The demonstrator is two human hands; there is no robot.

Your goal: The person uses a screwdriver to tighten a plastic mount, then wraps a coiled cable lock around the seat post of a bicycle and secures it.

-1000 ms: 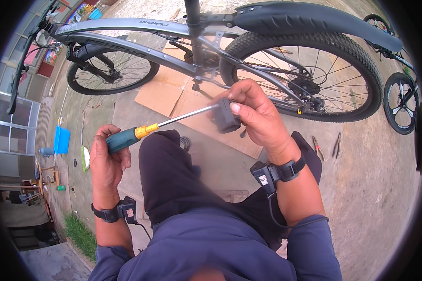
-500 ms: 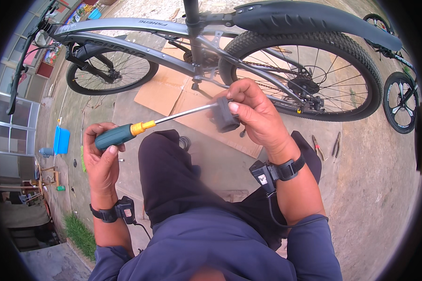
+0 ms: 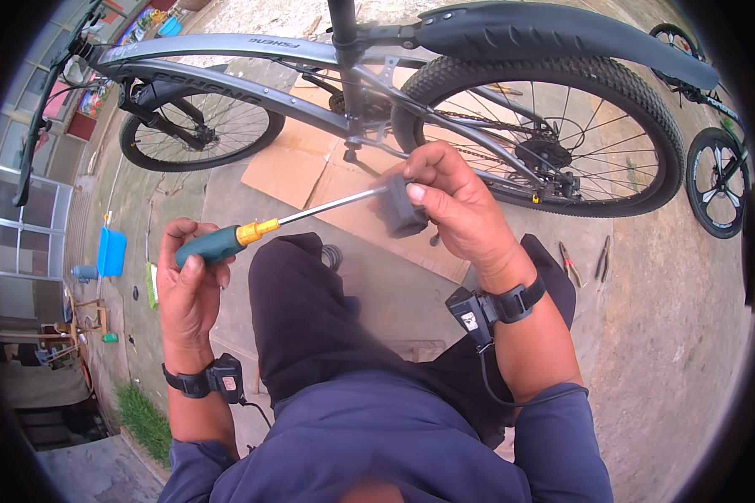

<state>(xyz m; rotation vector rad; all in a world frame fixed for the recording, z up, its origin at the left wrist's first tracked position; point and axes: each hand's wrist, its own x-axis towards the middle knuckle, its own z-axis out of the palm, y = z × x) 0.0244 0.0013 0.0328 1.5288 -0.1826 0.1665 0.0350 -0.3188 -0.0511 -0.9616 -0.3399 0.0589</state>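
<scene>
my left hand (image 3: 189, 289) grips the screwdriver (image 3: 252, 233) handle. right hand (image 3: 457, 210) is clenched on a small dark block (image 3: 401, 211), tip touching it. bicycle (image 3: 394, 101) stands just beyond.

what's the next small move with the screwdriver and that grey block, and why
Probably a turn of the screwdriver by the left hand while the right hand steadies the grey block. The tip already meets the block, the handle is gripped, and the block is pinched in the fingers.
</scene>
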